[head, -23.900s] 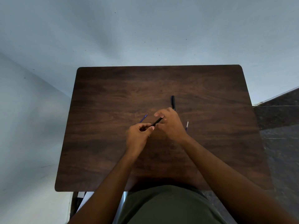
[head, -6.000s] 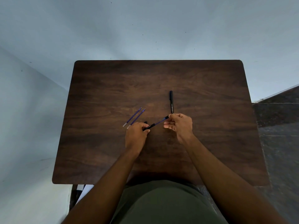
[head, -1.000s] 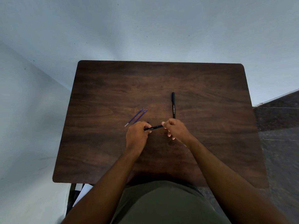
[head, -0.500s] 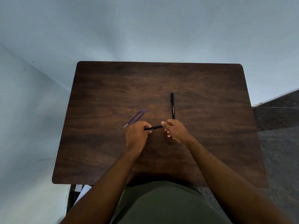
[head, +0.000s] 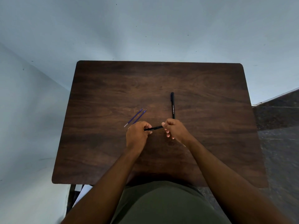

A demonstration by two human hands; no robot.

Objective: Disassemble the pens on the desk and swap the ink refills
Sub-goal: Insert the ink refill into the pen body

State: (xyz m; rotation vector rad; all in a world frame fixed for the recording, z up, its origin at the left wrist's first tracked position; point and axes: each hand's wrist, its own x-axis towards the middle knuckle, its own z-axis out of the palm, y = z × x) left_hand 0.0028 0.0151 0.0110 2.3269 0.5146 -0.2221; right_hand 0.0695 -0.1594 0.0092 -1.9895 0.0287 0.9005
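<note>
Hands almost unmoved since earlier, left hand (head: 137,135) and right hand (head: 174,128) fingers pinching black pen (head: 153,128) ends

The light is soft and a bit dim, with a cool blue look on the pale wall (head: 145,29). No lamp or window shows. The dark wooden desk (head: 113,88) has a faint shine near its middle and gets darker toward its corners. Shadows are weak: a soft dark patch lies on the desk just under the hands and along the near edge by the body. The wide lens bends the picture, so the desk edges lean and the wall lines curve at the sides. The middle is fairly sharp. The arms at the bottom look big and a little blurry.
</note>
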